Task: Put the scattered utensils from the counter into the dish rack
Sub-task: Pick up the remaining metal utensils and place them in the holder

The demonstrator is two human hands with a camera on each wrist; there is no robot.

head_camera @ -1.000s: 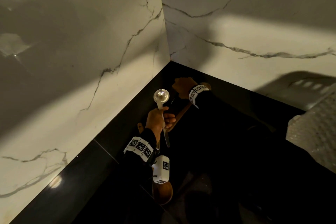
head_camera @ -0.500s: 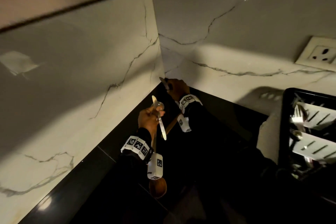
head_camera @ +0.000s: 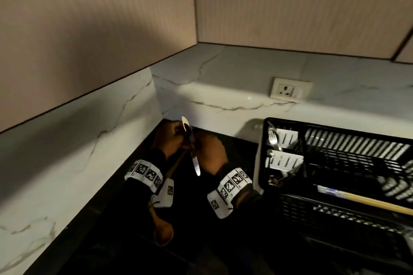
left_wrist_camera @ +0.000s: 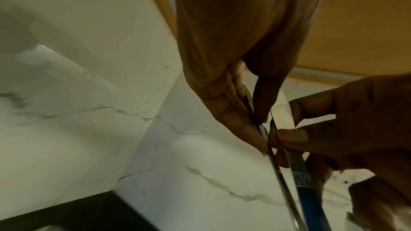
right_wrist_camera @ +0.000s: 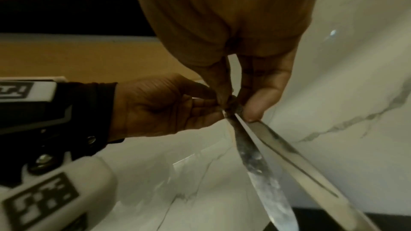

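- Where the two walls meet above the dark counter (head_camera: 107,219), the left hand (head_camera: 171,138) and the right hand (head_camera: 210,152) come together, fingertips touching around a bundle of utensils
- Left hand's fingers are curled round a wooden spoon (head_camera: 164,233), whose handle runs down past the wrist and whose bowl hangs low over the counter; a metal spoon (head_camera: 185,121) sticks up above the same fist with its bowl catching the light
- Right hand pinches a knife (head_camera: 195,165) between thumb and fingertips near where blade meets handle; in the head view the blade points down between the two wrists
- From the right wrist view, the knife (right_wrist_camera: 264,173) and a second shiny metal piece beside it fan out from the pinch; which utensil that second piece is I cannot tell
- From the left wrist view, a blue strip runs alongside the thin metal edge under the right hand's fingers (left_wrist_camera: 293,134)
- Both wrists wear white bands with black square markers
- Right of the hands, a black dish rack (head_camera: 335,212) stands on the counter against the marble wall; a fork (head_camera: 273,138) stands in its near cutlery pocket and pale chopsticks (head_camera: 377,202) lie across it
- A wall socket (head_camera: 290,90) sits above the rack, with beige ribbed cabinets overhead
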